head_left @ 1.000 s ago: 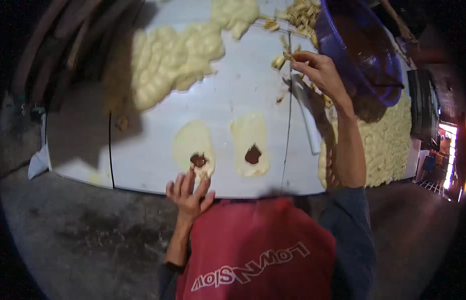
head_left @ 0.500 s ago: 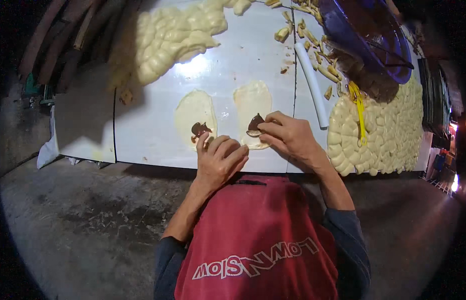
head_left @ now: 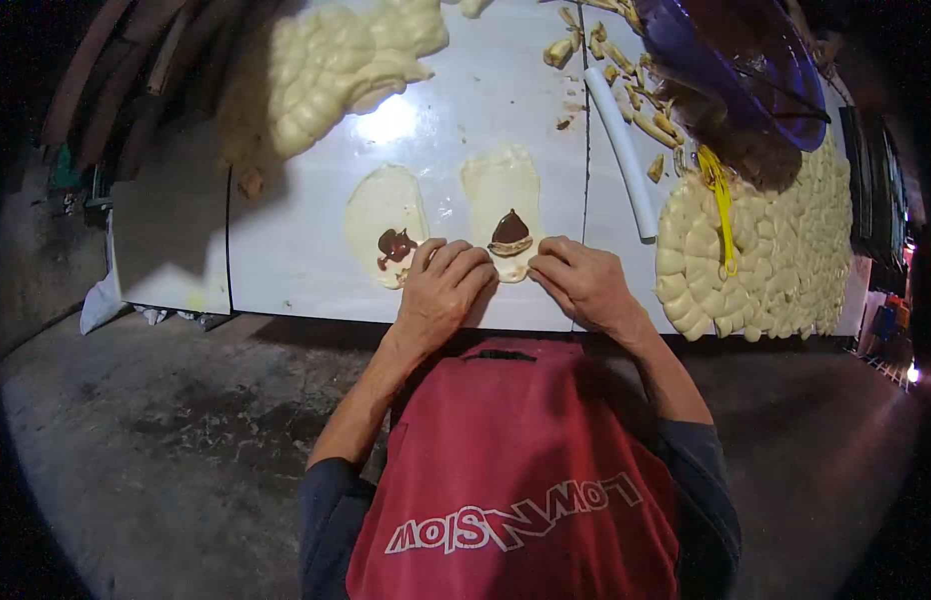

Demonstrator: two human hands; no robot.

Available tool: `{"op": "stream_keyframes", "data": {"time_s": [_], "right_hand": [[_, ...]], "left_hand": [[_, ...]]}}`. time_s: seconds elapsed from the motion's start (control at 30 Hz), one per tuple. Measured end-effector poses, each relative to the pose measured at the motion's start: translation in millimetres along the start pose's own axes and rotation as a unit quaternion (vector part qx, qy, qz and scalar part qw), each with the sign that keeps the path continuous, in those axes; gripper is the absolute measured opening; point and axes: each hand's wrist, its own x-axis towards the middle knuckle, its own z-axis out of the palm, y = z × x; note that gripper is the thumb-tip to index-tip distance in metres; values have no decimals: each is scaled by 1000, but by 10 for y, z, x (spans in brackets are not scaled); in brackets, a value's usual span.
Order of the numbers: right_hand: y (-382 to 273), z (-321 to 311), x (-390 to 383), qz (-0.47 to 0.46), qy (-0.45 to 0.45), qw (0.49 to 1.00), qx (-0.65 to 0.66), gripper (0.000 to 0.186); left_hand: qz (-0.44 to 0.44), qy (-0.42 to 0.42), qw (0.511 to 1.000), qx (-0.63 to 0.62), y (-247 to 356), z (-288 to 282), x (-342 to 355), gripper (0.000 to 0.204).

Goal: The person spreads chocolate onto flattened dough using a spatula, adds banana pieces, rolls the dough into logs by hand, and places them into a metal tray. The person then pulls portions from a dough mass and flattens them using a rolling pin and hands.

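Two flat oval pieces of dough lie side by side on the white table. The left dough piece (head_left: 381, 200) carries a glossy brown spread (head_left: 395, 246). On the right dough piece (head_left: 501, 180) sits a mound of brown chocolate-like filling (head_left: 510, 228) over a pale strip, perhaps banana. My left hand (head_left: 446, 290) has its fingers bent and closed at the near left corner of the right piece, also overlapping the left piece's edge. At the opposite near corner, my right hand (head_left: 588, 285) pinches the dough's edge. My fingers partly hide both corners.
Many small dough balls (head_left: 756, 250) crowd together at right, with a yellow plastic tool (head_left: 724, 210) on them. A white rolling rod (head_left: 623, 155) lies beside cut yellow fruit pieces (head_left: 654, 127). A purple basin (head_left: 811, 130) stands behind. More dough balls (head_left: 346, 65) sit far left.
My right hand has left the filling and come down to the right dough's near edge. My left hand has shifted slightly right, to that dough's left corner. The whole view has shifted a little.
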Motion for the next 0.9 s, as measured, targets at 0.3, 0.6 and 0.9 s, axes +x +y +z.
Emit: {"op": "stream_keyframes", "data": {"time_s": [0.3,0.6,0.9], "right_hand": [[97,-77,272,149,34,977,148,16],[16,-227,290,125,-27,986,109,28],[113,-92,379,74,-21,996,38,15]], "left_hand": [[-183,32,983,-7,-59,-87,246,18],[-136,-31,990,-8,-31,-207,199,45],[-97,-3,995,-22,-213,-68,361,16]]}}
